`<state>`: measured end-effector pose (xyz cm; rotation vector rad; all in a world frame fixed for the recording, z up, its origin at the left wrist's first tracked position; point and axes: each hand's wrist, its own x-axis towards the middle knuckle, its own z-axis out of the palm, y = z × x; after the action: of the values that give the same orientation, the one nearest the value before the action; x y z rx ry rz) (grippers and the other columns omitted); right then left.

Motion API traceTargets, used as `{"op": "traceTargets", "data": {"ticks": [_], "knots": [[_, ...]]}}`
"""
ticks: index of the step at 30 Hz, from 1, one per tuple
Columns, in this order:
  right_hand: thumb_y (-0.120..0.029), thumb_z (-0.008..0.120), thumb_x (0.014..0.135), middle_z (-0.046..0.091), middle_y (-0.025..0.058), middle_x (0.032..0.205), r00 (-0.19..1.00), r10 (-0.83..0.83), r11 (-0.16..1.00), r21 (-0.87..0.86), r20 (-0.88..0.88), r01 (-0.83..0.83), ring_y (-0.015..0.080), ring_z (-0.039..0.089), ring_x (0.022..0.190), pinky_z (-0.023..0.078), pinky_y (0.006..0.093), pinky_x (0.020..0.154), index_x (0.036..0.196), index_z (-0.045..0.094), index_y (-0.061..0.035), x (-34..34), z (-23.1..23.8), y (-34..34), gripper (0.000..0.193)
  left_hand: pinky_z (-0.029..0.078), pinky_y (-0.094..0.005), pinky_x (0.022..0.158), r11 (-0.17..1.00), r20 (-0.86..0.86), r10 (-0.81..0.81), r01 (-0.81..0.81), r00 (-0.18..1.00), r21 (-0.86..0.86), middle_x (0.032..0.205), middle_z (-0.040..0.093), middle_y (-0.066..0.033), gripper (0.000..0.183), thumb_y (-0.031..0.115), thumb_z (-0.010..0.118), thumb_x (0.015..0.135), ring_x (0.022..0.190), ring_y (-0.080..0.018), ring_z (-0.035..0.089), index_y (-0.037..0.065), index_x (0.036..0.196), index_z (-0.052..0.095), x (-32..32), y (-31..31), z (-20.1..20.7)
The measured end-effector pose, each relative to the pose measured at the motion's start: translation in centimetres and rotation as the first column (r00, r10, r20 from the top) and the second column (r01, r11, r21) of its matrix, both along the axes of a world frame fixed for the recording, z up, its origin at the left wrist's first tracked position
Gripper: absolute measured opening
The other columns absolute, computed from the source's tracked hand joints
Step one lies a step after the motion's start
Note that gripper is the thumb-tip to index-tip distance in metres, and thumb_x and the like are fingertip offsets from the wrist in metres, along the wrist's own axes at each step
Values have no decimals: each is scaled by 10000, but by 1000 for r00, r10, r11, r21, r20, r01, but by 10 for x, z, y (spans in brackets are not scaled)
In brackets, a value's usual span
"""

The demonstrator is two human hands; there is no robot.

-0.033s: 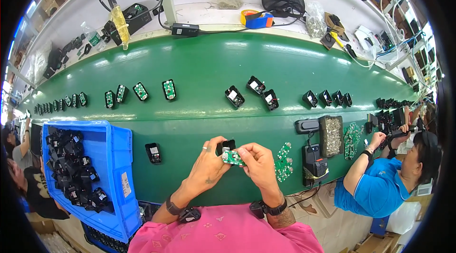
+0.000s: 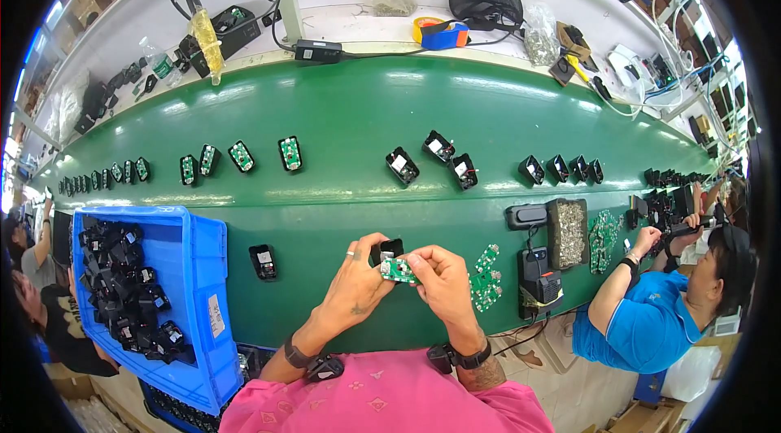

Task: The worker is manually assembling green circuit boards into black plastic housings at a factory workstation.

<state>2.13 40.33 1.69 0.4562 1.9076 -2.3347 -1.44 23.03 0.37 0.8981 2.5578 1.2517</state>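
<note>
Green circuit board point(image 2: 399, 270) sits pinched between my two hands just below the middle of the frame, over the near edge of the green tabletop point(image 2: 350, 116). My left hand point(image 2: 358, 282) is curled shut, thumb and fingers gripping the board's left end and a small black housing point(image 2: 389, 250) that touches its top edge; my right hand point(image 2: 439, 278) is closed on the board's right end with the fingertips. A few more green boards point(image 2: 486, 278) lie just right of my right hand, and a lone black housing point(image 2: 263, 261) rests to the left. At lower left the blue bin point(image 2: 207, 270) holds a heap of black housings. I judge the main risk is a skewed fit: squeezing with the board tilted could bend it or let it slip onto the tabletop.
</note>
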Motion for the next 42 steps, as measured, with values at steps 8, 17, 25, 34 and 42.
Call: {"op": "traceTargets", "data": {"ticks": [8,17,25,34,42], "knots": [[-90,636,967,609,-25,712,994,-10,979,201,-105,31,-4,487,602,347,173,498,1030,561,-10,6,-21,0,126,514,-324,841,884,504,-74,-177,860,432,1240,529,-108,565,68,741,821,1020,-219,586,73,1354,554,9,6,-9],[-71,675,934,603,-19,695,996,54,931,364,-72,-24,8,500,626,373,197,526,1035,556,-5,6,-16,1,170,517,-253,606,633,790,-356,-493,500,597,1229,532,-67,870,-16,798,742,854,-139,616,51,1482,346,8,6,-12],[-49,694,900,635,76,718,882,125,663,700,-455,267,57,527,559,407,248,494,954,635,32,0,-15,-4,114,511,-270,520,717,843,-260,-491,471,495,1078,582,-131,591,-22,472,944,688,-180,640,124,1488,293,4,4,-14],[-72,604,982,666,45,831,999,43,999,9,-23,-43,57,556,550,446,200,484,1109,684,53,8,-5,-3,196,490,-221,503,811,710,-133,-336,691,479,957,616,-77,568,-25,446,948,647,-109,617,70,1491,310,8,12,-8],[-69,617,976,667,55,830,997,76,990,-117,-19,-77,57,589,590,473,198,510,1117,672,66,7,-7,-9,204,454,-224,545,807,691,-66,-369,720,462,762,578,-3,550,76,506,983,637,-58,552,106,1508,345,11,16,-12]]}}
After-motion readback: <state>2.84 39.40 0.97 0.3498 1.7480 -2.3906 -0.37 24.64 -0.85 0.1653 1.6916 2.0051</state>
